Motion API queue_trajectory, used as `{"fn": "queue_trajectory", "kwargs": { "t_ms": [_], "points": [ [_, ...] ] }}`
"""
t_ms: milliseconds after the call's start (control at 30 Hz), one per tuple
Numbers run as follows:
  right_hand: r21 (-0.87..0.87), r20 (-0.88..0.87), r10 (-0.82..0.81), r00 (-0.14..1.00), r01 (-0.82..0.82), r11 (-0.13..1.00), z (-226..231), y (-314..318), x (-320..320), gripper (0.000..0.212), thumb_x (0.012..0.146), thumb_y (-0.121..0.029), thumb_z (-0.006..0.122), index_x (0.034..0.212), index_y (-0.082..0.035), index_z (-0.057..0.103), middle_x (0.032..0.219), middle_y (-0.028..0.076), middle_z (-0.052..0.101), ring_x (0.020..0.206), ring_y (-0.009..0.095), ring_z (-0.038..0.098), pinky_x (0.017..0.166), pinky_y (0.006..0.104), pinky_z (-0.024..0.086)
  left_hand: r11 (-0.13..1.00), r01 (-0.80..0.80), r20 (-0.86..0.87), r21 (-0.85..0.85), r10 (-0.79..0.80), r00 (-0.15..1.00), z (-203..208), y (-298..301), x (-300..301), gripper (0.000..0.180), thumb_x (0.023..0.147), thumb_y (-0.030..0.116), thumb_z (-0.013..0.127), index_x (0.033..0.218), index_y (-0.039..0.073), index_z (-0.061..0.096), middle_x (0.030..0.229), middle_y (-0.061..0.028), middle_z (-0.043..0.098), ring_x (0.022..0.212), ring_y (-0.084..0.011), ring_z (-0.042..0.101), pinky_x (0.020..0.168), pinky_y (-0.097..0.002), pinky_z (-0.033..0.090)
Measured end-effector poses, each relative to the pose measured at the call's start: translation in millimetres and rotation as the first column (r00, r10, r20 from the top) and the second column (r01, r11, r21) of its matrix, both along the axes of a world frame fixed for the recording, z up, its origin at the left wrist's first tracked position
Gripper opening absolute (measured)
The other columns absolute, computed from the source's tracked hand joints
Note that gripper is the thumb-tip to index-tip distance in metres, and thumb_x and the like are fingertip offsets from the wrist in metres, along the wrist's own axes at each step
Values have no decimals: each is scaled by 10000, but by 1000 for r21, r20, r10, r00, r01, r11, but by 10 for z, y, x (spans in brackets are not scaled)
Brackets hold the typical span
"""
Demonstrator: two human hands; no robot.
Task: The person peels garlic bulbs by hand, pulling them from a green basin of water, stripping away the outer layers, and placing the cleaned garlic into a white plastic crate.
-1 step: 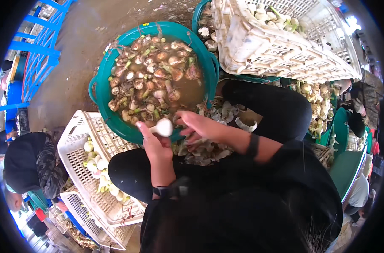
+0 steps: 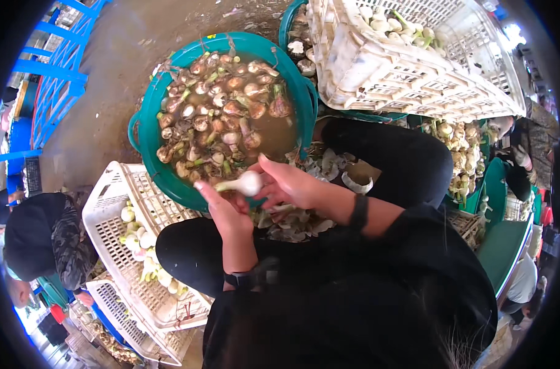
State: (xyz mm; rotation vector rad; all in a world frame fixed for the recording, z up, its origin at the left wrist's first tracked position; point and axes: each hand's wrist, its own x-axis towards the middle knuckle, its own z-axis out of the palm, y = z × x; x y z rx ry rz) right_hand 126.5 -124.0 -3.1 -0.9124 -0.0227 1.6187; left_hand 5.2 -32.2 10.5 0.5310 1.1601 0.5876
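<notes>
A peeled white garlic bulb (image 2: 249,183) with a short pale stem lies between my two hands, over the near rim of a green tub (image 2: 146,117). My left hand (image 2: 231,218) cradles it from below on the stem side, its thumb pointing up and away. Against the round end are the curled fingers of my right hand (image 2: 292,184), the thumb raised above. Brownish water fills the tub, with many unpeeled garlic bulbs (image 2: 231,138) in it. Below my right hand, loose garlic skins (image 2: 298,224) are heaped between my legs.
At my left stands a white plastic crate (image 2: 111,230) with peeled garlic bulbs (image 2: 138,237). A larger white crate (image 2: 415,86) with more bulbs sits at the upper right, and garlic (image 2: 458,154) lies beyond my right knee. Another person (image 2: 40,240) is at far left, near blue railings (image 2: 52,74).
The garlic bulb has shifted slightly right and up, its stem now showing toward the left. My right hand has come up against the bulb, and its fingers now touch it.
</notes>
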Motion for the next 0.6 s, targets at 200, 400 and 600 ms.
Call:
{"fn": "queue_trajectory", "kwargs": {
  "t_ms": [200, 400, 600],
  "points": [
    [688, -338, -121, 933, 333, 645, 795, 498, 849, 483, 911, -431, 322, 1219, -63, 382, 1138, 173, 515, 977, 278, 558, 678, 391, 516, 964, -183, -88, 192, 203, 975, -15, 133, -129, 284, 834, 357, 538, 745, 97, 467, 663, 1, 437, 570, -96, 427, 495, -210, 322],
    [-484, 412, -60, -909, -274, 831, -1015, 1202, 772, 384, 710, -212, 625, 1083, -135, 578, 1062, 62, 550, 1005, 252, 497, 831, 385, 371, 992, 13, -10, 128, -12, 1000, -241, -35, 211, 175, 754, 88, 569, 887, 118, 458, 798, 10, 494, 711, -109, 482, 656, -262, 390],
    [-880, 474, 378, -795, -410, 239, -901, 1161, 673, 363, 774, -338, 577, 1063, -120, 589, 908, 111, 602, 886, 265, 563, 738, 399, 410, 997, -68, -181, 25, 71, 981, -394, 56, 49, 293, 816, 283, 553, 1036, 130, 436, 897, -2, 492, 782, -142, 482, 694, -296, 391]
  ]
}}
